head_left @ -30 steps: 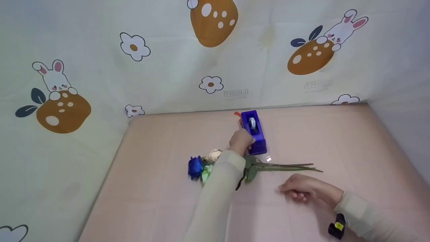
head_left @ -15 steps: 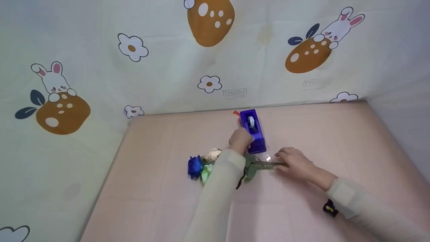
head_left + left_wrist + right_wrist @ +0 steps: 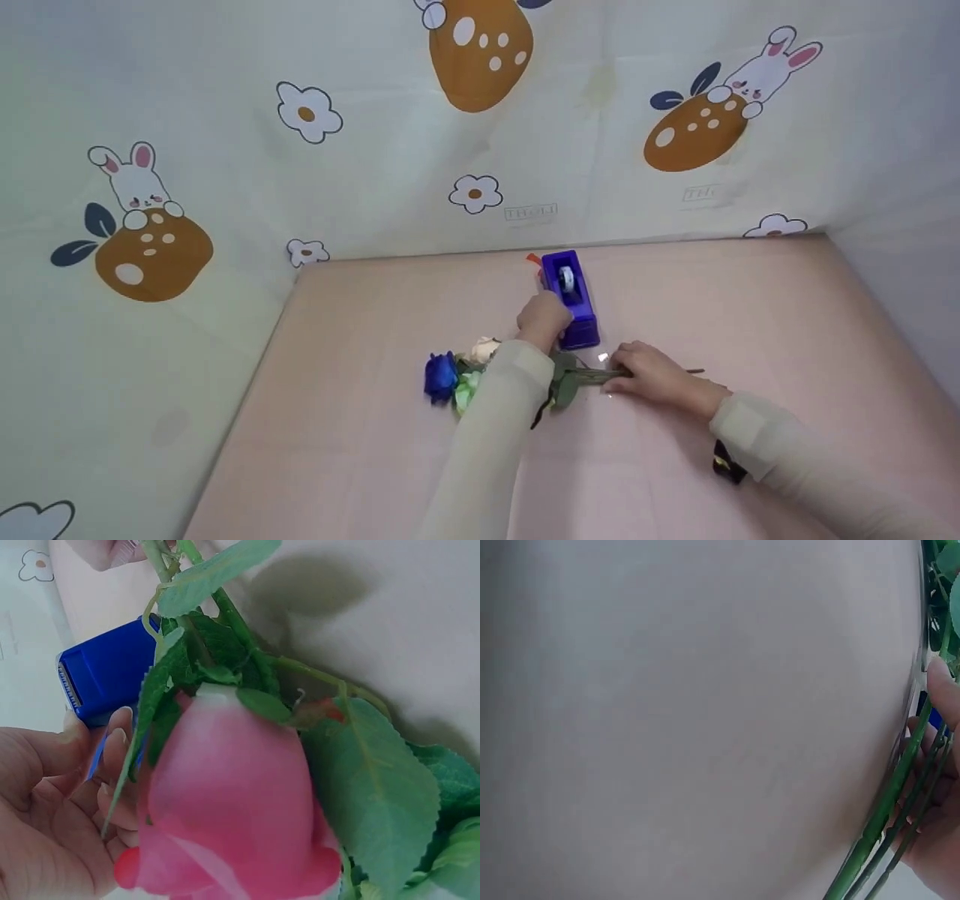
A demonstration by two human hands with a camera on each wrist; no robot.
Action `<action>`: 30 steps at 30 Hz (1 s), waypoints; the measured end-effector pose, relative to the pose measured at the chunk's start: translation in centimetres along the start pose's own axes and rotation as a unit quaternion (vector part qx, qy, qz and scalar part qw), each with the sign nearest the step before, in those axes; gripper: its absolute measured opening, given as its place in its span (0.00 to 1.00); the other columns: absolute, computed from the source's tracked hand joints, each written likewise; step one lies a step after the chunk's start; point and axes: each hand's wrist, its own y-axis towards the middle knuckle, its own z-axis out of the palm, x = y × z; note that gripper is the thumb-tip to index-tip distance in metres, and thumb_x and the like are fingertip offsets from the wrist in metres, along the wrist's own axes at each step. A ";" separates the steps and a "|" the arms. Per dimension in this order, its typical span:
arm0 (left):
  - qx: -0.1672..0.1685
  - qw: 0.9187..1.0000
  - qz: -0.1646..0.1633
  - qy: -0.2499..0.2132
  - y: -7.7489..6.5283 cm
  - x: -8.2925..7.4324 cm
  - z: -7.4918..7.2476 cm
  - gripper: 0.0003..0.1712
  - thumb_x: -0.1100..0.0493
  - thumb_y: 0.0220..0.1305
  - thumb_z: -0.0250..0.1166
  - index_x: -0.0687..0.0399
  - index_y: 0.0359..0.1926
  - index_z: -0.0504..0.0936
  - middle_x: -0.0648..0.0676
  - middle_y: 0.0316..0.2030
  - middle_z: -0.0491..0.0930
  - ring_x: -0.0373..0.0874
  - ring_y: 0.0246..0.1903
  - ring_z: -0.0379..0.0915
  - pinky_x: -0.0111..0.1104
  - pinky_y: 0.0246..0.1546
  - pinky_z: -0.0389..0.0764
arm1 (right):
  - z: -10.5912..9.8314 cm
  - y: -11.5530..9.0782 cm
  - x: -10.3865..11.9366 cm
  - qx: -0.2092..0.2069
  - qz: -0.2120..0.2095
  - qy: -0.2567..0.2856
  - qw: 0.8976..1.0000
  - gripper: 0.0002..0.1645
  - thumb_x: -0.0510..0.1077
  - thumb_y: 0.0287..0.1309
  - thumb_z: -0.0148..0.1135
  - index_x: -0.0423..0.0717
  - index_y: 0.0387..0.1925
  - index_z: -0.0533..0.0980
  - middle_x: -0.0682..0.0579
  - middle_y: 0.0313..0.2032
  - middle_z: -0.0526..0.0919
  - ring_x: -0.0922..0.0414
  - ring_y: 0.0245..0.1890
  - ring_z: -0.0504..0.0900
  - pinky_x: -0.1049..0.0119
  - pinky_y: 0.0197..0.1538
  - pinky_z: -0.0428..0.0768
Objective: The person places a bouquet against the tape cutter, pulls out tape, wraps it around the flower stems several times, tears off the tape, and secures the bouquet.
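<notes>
Blue plastic marks the tape dispenser [image 3: 583,332] gripped at its side by a person's left hand [image 3: 544,319], while the right hand [image 3: 651,379] holds a bunch of flower stems [image 3: 592,376] on a pale pink table [image 3: 360,450]. A second ago the right hand was apart from the stems; its fingers and thumb are now curled round them, which appears to keep the bunch gathered and leaves both hands occupied. The stems lie crosswise just on the near side of the dispenser, one tip showing beyond the right wrist. Blooms are at the left: a blue rose [image 3: 440,377], a cream rose [image 3: 485,349], a pale green flower [image 3: 466,390] and, large in the left wrist view, a pink rose [image 3: 232,795]. Inside the dispenser's well sits a white tape roll [image 3: 567,280]. Beside its far end, an orange scrap [image 3: 534,259].
</notes>
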 end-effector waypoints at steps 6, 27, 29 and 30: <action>0.004 1.000 0.002 0.000 0.1 0.0 0.0 0.11 0.58 0.60 0.56 0.55 0.21 0.74 0.48 0.12 0.70 0.38 0.10 0.64 0.28 0.17 0.65 | 0.0 0.2 0.2 0.002 -0.007 -0.029 1.000 0.15 0.53 0.49 0.65 0.45 0.24 0.75 0.57 0.24 0.74 0.60 0.26 0.68 0.63 0.32 0.68; -0.005 1.000 0.013 0.009 -0.2 0.1 0.3 0.09 0.58 0.61 0.54 0.56 0.32 0.80 0.51 0.29 0.80 0.41 0.23 0.74 0.33 0.27 0.75 | -1.1 0.0 0.5 0.050 0.075 0.060 0.994 0.13 0.46 0.47 0.68 0.40 0.28 0.77 0.58 0.24 0.73 0.63 0.25 0.67 0.69 0.29 0.68; -0.002 1.000 0.011 0.010 -0.2 0.2 0.3 0.10 0.59 0.61 0.54 0.55 0.27 0.79 0.51 0.23 0.79 0.40 0.19 0.72 0.32 0.25 0.74 | -0.9 -0.1 0.5 0.050 0.078 0.071 0.993 0.12 0.46 0.48 0.67 0.40 0.27 0.76 0.58 0.24 0.73 0.63 0.24 0.67 0.69 0.29 0.68; -0.001 1.000 0.011 0.010 -0.2 0.2 0.3 0.10 0.59 0.61 0.54 0.55 0.26 0.78 0.50 0.21 0.78 0.40 0.17 0.70 0.31 0.24 0.74 | -0.9 -0.2 0.6 0.049 0.079 0.077 0.993 0.12 0.46 0.48 0.67 0.40 0.27 0.76 0.58 0.24 0.73 0.64 0.24 0.67 0.70 0.29 0.68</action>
